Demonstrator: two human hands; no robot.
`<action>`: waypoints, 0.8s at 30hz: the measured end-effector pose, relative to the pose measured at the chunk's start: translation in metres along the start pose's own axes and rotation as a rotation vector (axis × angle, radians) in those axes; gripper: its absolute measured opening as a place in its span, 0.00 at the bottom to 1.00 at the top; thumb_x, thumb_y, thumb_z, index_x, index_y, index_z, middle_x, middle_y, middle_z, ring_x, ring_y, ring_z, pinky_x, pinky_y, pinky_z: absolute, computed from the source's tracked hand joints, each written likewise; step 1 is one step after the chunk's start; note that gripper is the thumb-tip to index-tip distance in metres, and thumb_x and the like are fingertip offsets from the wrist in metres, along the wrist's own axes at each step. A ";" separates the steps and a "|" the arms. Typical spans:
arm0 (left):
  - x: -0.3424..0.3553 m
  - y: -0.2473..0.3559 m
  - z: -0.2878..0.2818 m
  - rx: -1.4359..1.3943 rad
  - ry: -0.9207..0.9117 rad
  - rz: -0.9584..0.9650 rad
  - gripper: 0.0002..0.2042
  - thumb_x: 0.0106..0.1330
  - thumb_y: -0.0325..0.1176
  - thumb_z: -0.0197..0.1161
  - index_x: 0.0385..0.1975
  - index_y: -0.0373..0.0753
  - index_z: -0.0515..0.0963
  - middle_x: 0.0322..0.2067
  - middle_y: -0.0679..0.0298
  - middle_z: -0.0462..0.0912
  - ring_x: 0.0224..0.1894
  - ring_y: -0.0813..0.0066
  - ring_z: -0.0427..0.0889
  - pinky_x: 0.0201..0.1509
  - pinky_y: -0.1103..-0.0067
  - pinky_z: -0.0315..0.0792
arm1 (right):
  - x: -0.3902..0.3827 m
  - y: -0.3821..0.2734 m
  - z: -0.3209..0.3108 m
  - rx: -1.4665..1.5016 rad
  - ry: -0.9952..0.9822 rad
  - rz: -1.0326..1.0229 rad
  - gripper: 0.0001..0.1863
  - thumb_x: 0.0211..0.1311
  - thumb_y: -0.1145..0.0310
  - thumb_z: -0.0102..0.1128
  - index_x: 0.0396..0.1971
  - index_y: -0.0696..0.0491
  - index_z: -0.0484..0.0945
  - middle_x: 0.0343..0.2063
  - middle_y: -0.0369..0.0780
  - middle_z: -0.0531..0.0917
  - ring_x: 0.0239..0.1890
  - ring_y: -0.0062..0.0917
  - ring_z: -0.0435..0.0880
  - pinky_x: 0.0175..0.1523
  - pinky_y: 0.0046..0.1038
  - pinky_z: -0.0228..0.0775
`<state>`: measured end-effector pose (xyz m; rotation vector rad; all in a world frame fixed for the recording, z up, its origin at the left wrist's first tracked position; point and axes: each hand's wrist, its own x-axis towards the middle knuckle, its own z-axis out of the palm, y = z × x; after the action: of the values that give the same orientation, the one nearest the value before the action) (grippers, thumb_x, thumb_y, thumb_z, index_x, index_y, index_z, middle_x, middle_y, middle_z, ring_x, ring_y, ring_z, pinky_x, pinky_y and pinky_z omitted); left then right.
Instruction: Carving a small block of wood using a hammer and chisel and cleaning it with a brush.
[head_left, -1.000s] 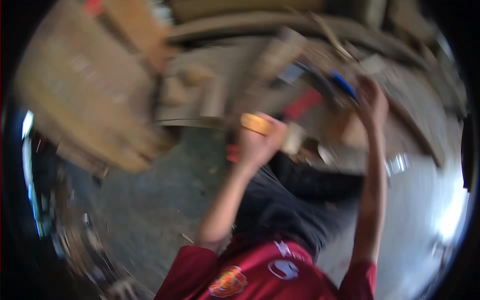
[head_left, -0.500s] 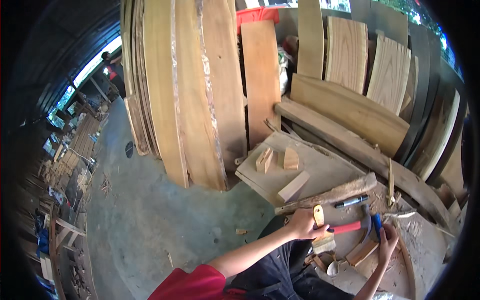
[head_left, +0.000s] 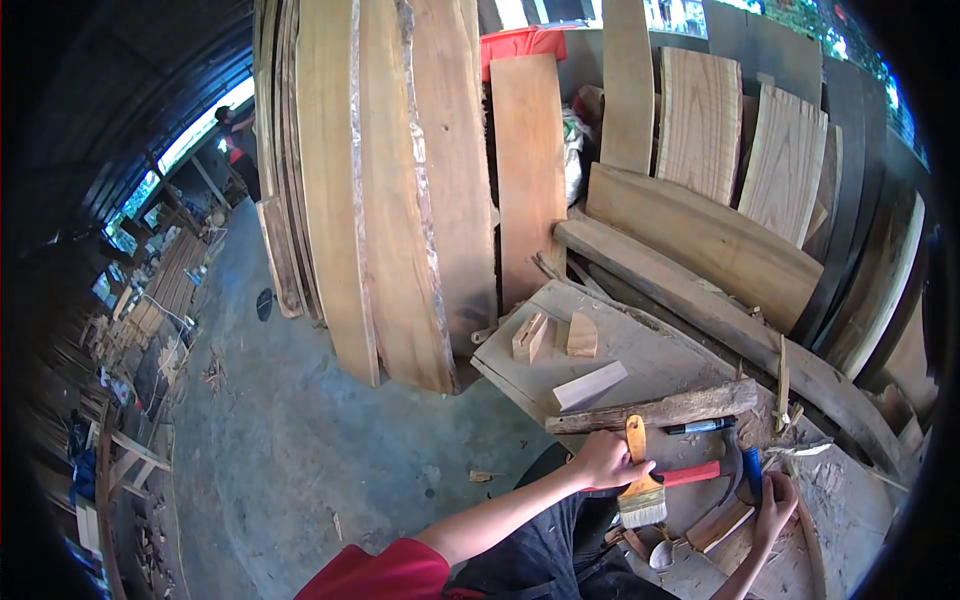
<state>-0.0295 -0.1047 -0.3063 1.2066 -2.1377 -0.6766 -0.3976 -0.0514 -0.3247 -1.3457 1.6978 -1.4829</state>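
Note:
My left hand (head_left: 603,461) closes around a flat paintbrush (head_left: 643,503) with a wooden handle and pale bristles. The bristles point down toward me. Behind the brush lies a hammer (head_left: 692,473) with a red handle and a dark, curved head. To the right, the curled fingers of my right hand (head_left: 777,506) are at a blue cylindrical handle (head_left: 752,472); whatever tool it belongs to is not visible. A dark marker-like pen (head_left: 701,426) lies beyond the hammer. Nearer me are a small metal spoon-shaped piece (head_left: 662,554) and a wood block (head_left: 722,527).
A rough timber strip (head_left: 655,408) crosses the worktop (head_left: 518,360). Past it stand small wooden blocks (head_left: 590,386). Tall planks (head_left: 385,200) lean upright behind, with more boards (head_left: 700,125) at right. Another person (head_left: 238,150) stands far left beyond the concrete floor (head_left: 340,450).
The view has tilted, so the scene sits slightly lower. My left hand has turned the paintbrush, showing its bristles more fully. My right hand stays by the blue handle.

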 end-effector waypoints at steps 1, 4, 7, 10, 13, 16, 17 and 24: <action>0.000 -0.001 0.001 0.007 -0.003 0.008 0.25 0.60 0.55 0.59 0.09 0.42 0.71 0.08 0.63 0.71 0.12 0.63 0.74 0.19 0.69 0.66 | 0.000 -0.001 0.000 -0.011 0.010 -0.005 0.04 0.60 0.75 0.61 0.31 0.60 0.78 0.27 0.34 0.78 0.30 0.14 0.73 0.37 0.17 0.65; 0.000 0.000 0.001 0.004 -0.005 0.007 0.24 0.59 0.55 0.59 0.10 0.42 0.72 0.08 0.64 0.71 0.12 0.64 0.74 0.19 0.69 0.66 | 0.000 0.001 -0.001 -0.018 0.020 -0.012 0.03 0.61 0.75 0.61 0.31 0.60 0.78 0.27 0.33 0.78 0.30 0.14 0.73 0.37 0.17 0.65; -0.001 0.005 -0.002 -0.018 0.028 0.017 0.24 0.59 0.55 0.59 0.11 0.42 0.72 0.08 0.65 0.71 0.12 0.64 0.74 0.19 0.70 0.66 | 0.001 0.011 -0.003 0.017 0.023 -0.008 0.03 0.61 0.75 0.61 0.31 0.60 0.78 0.26 0.33 0.78 0.30 0.14 0.73 0.37 0.17 0.65; -0.001 0.006 -0.004 -0.024 0.015 0.012 0.23 0.59 0.54 0.60 0.11 0.42 0.73 0.08 0.65 0.71 0.12 0.65 0.74 0.19 0.70 0.66 | -0.001 0.007 -0.003 -0.008 0.019 0.011 0.03 0.60 0.75 0.61 0.31 0.60 0.78 0.26 0.33 0.78 0.30 0.14 0.73 0.37 0.17 0.65; -0.001 0.007 -0.004 -0.014 0.008 0.012 0.23 0.59 0.54 0.60 0.11 0.42 0.73 0.08 0.65 0.71 0.12 0.65 0.74 0.19 0.70 0.66 | 0.000 0.011 -0.004 0.006 0.023 0.013 0.03 0.60 0.75 0.61 0.31 0.60 0.78 0.26 0.33 0.78 0.30 0.14 0.72 0.37 0.16 0.65; -0.001 0.006 -0.004 -0.022 -0.019 -0.007 0.23 0.59 0.54 0.60 0.11 0.43 0.73 0.08 0.65 0.71 0.12 0.65 0.74 0.19 0.71 0.65 | 0.000 0.012 -0.004 -0.007 0.031 0.008 0.03 0.61 0.75 0.61 0.31 0.60 0.79 0.26 0.33 0.78 0.29 0.13 0.72 0.36 0.16 0.64; -0.001 0.005 -0.004 -0.022 -0.019 -0.007 0.23 0.59 0.54 0.60 0.11 0.43 0.73 0.08 0.65 0.71 0.12 0.65 0.74 0.19 0.71 0.65 | 0.000 0.012 -0.004 -0.007 0.032 0.008 0.03 0.61 0.75 0.61 0.31 0.60 0.79 0.26 0.33 0.78 0.29 0.13 0.72 0.36 0.16 0.64; -0.001 0.005 -0.003 -0.026 -0.004 0.013 0.24 0.60 0.55 0.59 0.11 0.42 0.73 0.08 0.65 0.71 0.11 0.64 0.73 0.18 0.70 0.65 | 0.000 0.009 -0.006 -0.025 0.008 0.031 0.04 0.61 0.75 0.61 0.32 0.60 0.79 0.27 0.33 0.78 0.30 0.13 0.73 0.37 0.16 0.65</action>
<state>-0.0297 -0.1024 -0.3008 1.1774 -2.1318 -0.7000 -0.4059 -0.0494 -0.3313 -1.3217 1.7398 -1.4561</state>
